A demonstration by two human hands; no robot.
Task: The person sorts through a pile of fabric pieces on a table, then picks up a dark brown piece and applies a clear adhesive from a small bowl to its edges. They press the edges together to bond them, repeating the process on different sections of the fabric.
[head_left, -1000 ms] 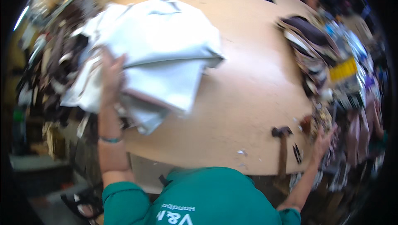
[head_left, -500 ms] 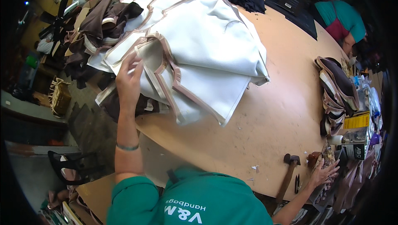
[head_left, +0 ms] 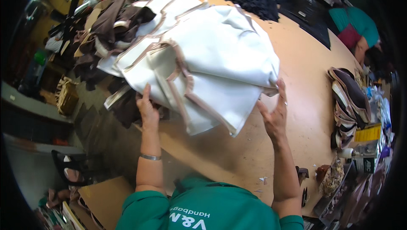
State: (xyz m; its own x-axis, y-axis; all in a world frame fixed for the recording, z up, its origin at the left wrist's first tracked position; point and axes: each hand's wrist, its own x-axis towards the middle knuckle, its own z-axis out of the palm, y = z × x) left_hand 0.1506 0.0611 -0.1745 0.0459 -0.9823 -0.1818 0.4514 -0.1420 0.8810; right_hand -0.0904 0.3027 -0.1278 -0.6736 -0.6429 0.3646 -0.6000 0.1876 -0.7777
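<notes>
White panels [head_left: 229,48] with brown edging lie in a loose, overlapping pile on the left part of the tan table [head_left: 305,98], overhanging its left edge. The left hand [head_left: 148,109] is at the pile's near left edge, forefinger raised against it, the other fingers bent – I cannot tell whether it grips a panel. The right hand [head_left: 274,117] is at the pile's right corner, thumb and fingers spread well apart, touching the edge with no closed grip on it. Dark brown pieces [head_left: 108,24] lie to the left of the panels; a black fabric heap [head_left: 256,1] lies at the far side. A hammer [head_left: 302,173] is near right – partly hidden by the right forearm – and brown stacked pieces [head_left: 349,94] lie farther right.
</notes>
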